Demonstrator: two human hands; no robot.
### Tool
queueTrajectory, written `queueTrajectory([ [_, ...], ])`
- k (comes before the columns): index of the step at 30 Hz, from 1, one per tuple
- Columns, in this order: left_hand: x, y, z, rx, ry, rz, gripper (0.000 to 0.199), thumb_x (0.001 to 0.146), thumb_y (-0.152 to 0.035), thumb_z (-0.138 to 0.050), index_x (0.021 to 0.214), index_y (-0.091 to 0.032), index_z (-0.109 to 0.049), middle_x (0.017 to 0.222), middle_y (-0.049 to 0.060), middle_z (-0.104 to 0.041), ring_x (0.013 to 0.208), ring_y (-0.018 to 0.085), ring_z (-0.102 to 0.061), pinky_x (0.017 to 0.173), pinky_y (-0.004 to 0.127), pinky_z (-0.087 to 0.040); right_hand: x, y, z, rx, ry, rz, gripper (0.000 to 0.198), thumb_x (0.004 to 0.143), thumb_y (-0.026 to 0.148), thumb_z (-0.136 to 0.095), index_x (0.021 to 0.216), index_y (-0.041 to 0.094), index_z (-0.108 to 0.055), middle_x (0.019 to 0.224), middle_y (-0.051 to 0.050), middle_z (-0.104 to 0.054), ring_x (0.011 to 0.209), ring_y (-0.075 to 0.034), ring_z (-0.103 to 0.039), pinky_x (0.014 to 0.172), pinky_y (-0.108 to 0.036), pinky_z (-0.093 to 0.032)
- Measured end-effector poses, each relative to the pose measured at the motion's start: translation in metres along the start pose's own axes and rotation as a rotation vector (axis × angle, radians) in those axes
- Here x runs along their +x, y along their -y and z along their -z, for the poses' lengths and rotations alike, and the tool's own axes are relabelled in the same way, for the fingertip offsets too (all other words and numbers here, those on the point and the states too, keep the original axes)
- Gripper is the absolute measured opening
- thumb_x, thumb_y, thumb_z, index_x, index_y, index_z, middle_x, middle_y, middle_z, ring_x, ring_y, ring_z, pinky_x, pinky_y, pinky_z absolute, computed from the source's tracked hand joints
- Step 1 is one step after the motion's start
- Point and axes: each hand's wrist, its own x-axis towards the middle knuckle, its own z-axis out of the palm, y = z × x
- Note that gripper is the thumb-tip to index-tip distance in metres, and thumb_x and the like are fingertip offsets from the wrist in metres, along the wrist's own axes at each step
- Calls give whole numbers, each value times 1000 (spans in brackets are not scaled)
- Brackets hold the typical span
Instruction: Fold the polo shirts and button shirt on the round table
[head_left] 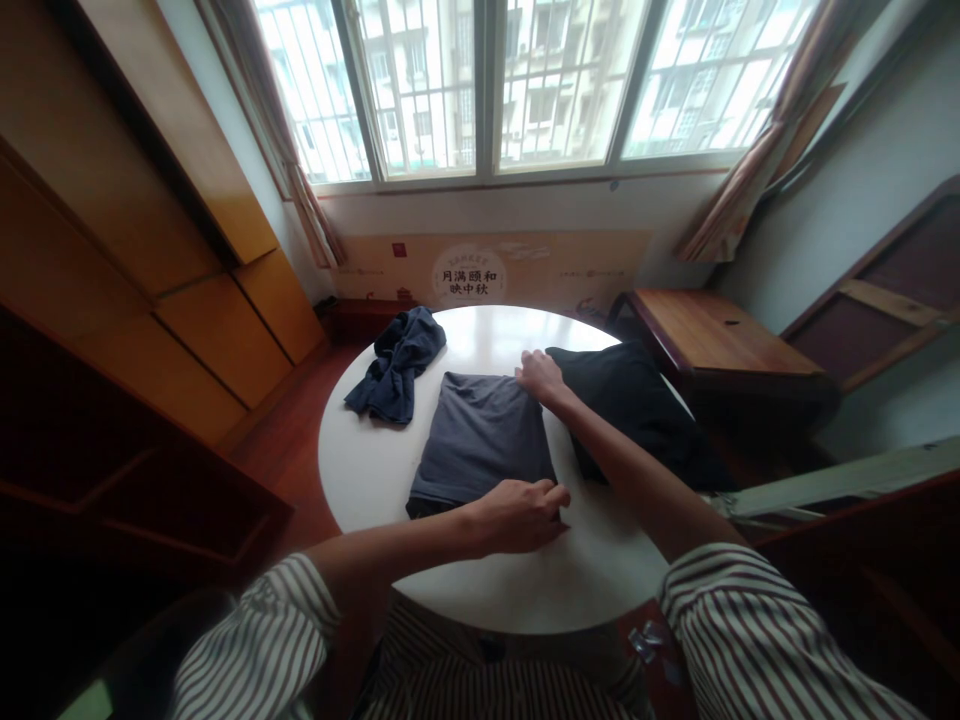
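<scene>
A grey garment (487,430) lies folded into a rough rectangle in the middle of the round white table (360,465). Its near edge shows a darker layer underneath. My left hand (521,515) reaches across the near side, its fingers closed on the near right corner of the cloth. At the far right corner, my right hand (541,378) has its fingers closed on the garment's edge. Just beyond my right hand rests a black folded garment (630,400), partly covered by my right forearm. To the left, a dark navy garment (401,365) lies crumpled.
A low wooden table (735,335) stands behind the round one on the right. Orange wooden cabinets (217,320) line the left side. Ahead is a barred window (547,90) between curtains, with a printed cardboard panel (540,265) below it.
</scene>
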Motion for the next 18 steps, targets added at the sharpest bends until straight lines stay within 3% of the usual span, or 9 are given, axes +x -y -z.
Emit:
queueTrajectory([
  [2,-7,8,12,-21,-61,38,29,102,-43,-44,110,-17,-53,99,6,-64,80,18,-67,64,27,-52,6,6,-2,8,27,119,26,89,18,-60,111,9,-71,125,-22,-65,118,-30,-61,99,-32,-45],
  [6,-22,27,25,26,-80,120,35,105,-41,-37,92,-16,-57,89,5,-64,73,17,-66,60,25,-46,26,18,-10,66,138,263,20,90,18,-61,97,11,-77,101,-11,-75,92,-19,-68,84,-21,-47],
  [11,-32,35,2,21,-1,-12,42,94,-57,-54,98,-16,-57,88,6,-66,77,21,-67,67,29,-47,44,37,-29,154,234,316,21,88,22,-65,99,9,-78,93,-9,-77,77,-15,-66,67,-19,-47],
  [18,-33,36,-22,97,-44,-75,33,97,-49,-49,99,-17,-56,91,6,-63,79,20,-65,70,33,-45,58,54,-51,209,314,332,17,77,28,-78,79,11,-78,77,-7,-75,66,-14,-62,60,-19,-45],
])
